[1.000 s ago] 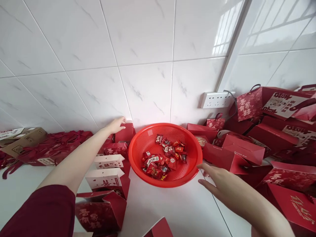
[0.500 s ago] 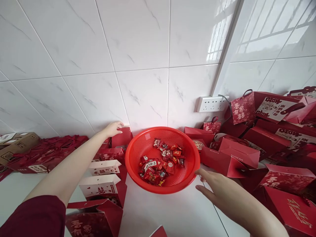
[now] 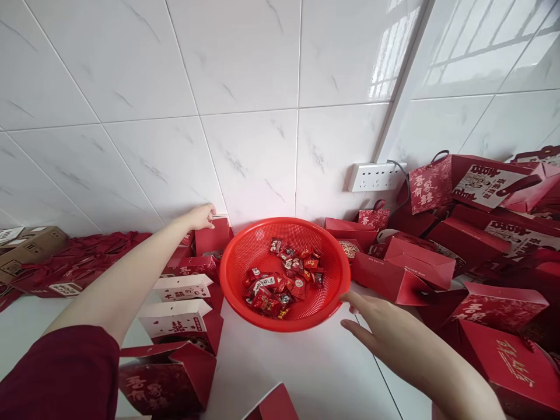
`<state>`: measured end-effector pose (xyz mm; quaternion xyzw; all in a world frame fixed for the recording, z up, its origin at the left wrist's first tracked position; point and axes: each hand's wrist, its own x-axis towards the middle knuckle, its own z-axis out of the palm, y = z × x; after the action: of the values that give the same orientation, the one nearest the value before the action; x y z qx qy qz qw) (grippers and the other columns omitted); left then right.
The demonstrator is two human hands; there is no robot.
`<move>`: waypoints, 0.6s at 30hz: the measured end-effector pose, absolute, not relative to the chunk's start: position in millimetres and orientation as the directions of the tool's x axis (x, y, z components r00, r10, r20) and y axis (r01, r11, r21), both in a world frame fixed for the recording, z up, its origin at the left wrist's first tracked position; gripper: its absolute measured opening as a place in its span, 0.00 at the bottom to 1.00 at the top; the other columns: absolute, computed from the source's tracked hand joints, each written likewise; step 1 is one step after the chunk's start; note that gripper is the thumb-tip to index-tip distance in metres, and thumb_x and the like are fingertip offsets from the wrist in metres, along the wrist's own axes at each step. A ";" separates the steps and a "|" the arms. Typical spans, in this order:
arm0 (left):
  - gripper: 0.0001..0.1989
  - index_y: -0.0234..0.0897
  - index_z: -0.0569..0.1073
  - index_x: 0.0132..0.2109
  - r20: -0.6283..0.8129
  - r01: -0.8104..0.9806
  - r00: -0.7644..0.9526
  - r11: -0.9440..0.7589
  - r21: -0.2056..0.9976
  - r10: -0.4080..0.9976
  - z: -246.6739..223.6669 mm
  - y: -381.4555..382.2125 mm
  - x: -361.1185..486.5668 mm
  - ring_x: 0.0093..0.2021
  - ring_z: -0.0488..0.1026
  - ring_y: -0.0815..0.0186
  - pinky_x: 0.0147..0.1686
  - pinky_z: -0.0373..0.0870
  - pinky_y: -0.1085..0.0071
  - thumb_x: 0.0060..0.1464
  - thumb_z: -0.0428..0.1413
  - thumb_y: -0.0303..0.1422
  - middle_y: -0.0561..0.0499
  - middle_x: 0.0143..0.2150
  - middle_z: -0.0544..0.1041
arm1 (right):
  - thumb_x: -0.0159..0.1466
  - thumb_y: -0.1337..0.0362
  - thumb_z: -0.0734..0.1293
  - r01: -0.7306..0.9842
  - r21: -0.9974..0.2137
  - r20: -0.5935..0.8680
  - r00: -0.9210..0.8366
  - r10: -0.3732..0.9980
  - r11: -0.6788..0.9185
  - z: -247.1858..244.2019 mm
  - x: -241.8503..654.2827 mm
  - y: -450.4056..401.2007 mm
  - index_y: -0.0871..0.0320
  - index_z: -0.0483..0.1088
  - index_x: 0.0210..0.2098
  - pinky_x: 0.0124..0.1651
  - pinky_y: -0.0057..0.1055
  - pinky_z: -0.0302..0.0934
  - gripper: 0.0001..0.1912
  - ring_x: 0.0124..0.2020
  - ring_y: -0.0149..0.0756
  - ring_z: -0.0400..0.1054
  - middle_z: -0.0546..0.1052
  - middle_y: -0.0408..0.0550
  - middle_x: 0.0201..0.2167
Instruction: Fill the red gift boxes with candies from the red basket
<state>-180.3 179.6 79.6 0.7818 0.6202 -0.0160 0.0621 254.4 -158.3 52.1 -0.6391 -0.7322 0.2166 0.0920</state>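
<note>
A red plastic colander sits in the middle, with small wrapped candies lying in its bottom. My left hand reaches to the back by the wall, its fingers closed at the top edge of an upright red gift box left of the colander. My right hand is at the colander's right rim. Its forefinger touches the rim, while the thumb is spread away below and the palm holds nothing.
Open red gift boxes stand in a row on the left. More red boxes crowd the right side. A white power strip is against the tiled wall; a cardboard box is at far left.
The view has tilted slightly, so the colander and boxes appear a little higher. My left fingers have curled more at the box's top edge. My right hand stays by the rim.
</note>
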 end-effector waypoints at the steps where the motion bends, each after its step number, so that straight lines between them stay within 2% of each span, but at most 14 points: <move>1: 0.16 0.33 0.70 0.54 -0.123 0.973 0.227 -0.221 0.066 0.966 81.6 180.9 -179.0 0.46 0.74 0.61 0.46 0.74 0.59 0.62 0.56 0.37 0.44 0.50 0.73 | 0.66 0.63 0.59 0.895 -0.436 -0.142 -0.170 0.975 0.092 52.2 254.1 -158.3 0.53 0.67 0.46 0.47 0.44 0.63 0.10 0.45 0.52 0.74 0.79 0.52 0.41; 5: 0.15 0.33 0.71 0.52 -0.202 0.974 0.225 -0.223 0.029 0.953 91.7 185.9 -172.8 0.44 0.74 0.63 0.44 0.74 0.61 0.62 0.56 0.37 0.45 0.48 0.74 | 0.67 0.63 0.59 0.894 -0.432 -0.137 -0.196 0.971 0.119 51.4 253.7 -158.9 0.52 0.66 0.51 0.48 0.45 0.63 0.14 0.44 0.52 0.74 0.79 0.52 0.38; 11: 0.14 0.33 0.72 0.51 -0.263 0.970 0.235 -0.242 0.006 0.936 97.9 186.6 -171.2 0.44 0.74 0.63 0.44 0.75 0.61 0.62 0.56 0.37 0.46 0.48 0.75 | 0.68 0.62 0.58 0.905 -0.403 -0.125 -0.201 0.972 0.135 50.3 253.1 -160.7 0.52 0.66 0.52 0.44 0.43 0.63 0.14 0.43 0.51 0.73 0.78 0.52 0.41; 14: 0.14 0.33 0.72 0.50 -0.285 0.968 0.238 -0.250 -0.007 0.929 96.5 185.4 -172.3 0.44 0.74 0.63 0.45 0.75 0.61 0.62 0.56 0.37 0.46 0.48 0.75 | 0.69 0.62 0.57 0.904 -0.377 -0.061 -0.240 0.969 0.200 48.7 242.5 -152.6 0.55 0.69 0.45 0.40 0.37 0.61 0.11 0.39 0.46 0.73 0.78 0.50 0.36; 18: 0.14 0.33 0.72 0.50 -0.290 0.967 0.235 -0.252 -0.022 0.928 95.0 185.9 -169.7 0.45 0.74 0.62 0.45 0.74 0.60 0.62 0.56 0.37 0.45 0.49 0.75 | 0.70 0.66 0.56 0.930 -0.239 0.045 -0.276 0.960 0.279 44.8 218.5 -135.9 0.57 0.68 0.30 0.37 0.34 0.57 0.14 0.32 0.41 0.70 0.75 0.49 0.29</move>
<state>-169.7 185.9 95.0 0.7818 0.6060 -0.1225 0.0808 218.5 -135.9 44.8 -0.5948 -0.7944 0.0828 0.0906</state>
